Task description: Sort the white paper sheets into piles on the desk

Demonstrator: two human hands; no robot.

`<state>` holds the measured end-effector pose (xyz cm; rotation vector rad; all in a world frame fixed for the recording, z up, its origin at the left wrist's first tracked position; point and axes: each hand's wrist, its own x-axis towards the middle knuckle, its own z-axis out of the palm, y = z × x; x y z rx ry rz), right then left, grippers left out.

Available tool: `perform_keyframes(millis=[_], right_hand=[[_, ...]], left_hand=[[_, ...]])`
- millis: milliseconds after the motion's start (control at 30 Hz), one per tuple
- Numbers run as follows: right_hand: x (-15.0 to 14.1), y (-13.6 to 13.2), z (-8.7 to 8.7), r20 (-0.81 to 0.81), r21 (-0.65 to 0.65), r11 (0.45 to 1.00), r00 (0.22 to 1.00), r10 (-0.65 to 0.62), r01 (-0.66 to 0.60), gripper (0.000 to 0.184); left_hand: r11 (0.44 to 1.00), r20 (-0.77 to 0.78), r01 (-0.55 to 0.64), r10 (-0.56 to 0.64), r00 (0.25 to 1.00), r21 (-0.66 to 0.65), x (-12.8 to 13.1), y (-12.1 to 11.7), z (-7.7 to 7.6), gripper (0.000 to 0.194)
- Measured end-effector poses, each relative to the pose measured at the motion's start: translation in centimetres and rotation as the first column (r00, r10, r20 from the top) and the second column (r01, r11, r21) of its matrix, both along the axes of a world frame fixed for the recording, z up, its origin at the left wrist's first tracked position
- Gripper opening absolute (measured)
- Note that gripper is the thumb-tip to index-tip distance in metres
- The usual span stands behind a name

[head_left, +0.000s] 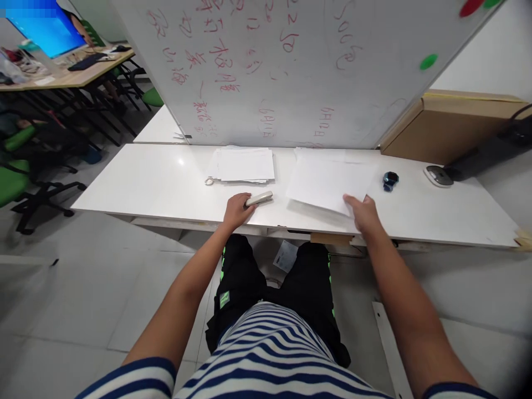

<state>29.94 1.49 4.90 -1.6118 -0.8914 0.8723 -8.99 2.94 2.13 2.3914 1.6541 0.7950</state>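
My left hand [238, 211] is closed around the rear of a light grey stapler [261, 198] that rests on or just above the white desk near its front edge. The stapler's nose points right. My right hand [364, 213] pinches the near right corner of some white paper [328, 180], thumb on top. The paper's front edge is lifted a little off the desk, and I cannot tell how many sheets it has. Beyond the stapler lies a loose stack of white paper [247, 165], with a small round whitish object [209, 181] by its left corner.
A whiteboard [266, 72] with red writing stands along the desk's back edge. To the right are a dark watch [389, 180], a computer mouse [438, 175] and a cardboard box [403, 124]. The white desk [137, 180] extends left, towards green chairs [14, 180].
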Motion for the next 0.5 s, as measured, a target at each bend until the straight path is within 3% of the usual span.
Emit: perform_keyframes(millis=[133, 233, 300, 400, 500], right_hand=[[2.3, 9.0, 0.6, -0.057, -0.024, 0.998, 0.997, 0.058, -0.059, 0.042], [3.2, 13.4, 0.6, 0.102, -0.098, 0.993, 0.992, 0.072, -0.062, 0.045], [3.5, 15.1, 0.3, 0.296, -0.207, 0.978, 0.951, 0.093, -0.031, 0.042], [3.2, 16.0, -0.6, 0.623, -0.338, 0.94, 0.759, 0.19, 0.042, 0.035], [2.1, 15.8, -1.4, 0.806, -0.304, 0.95, 0.551, 0.218, 0.07, 0.039]], left_hand=[[0.999, 0.008, -0.045, 0.045, 0.999, -0.011, 0.3, 0.0, 0.0, 0.033], [0.998, 0.014, -0.065, 0.065, 0.998, -0.007, 0.3, 0.0, -0.2, 0.032], [0.997, 0.016, -0.071, 0.071, 0.997, -0.005, 0.3, -0.1, -0.3, 0.032], [0.996, 0.025, -0.083, 0.083, 0.996, -0.01, 0.3, -0.2, -0.5, 0.032], [0.997, 0.044, -0.07, 0.071, 0.996, -0.019, 0.2, -0.2, -0.5, 0.031]])
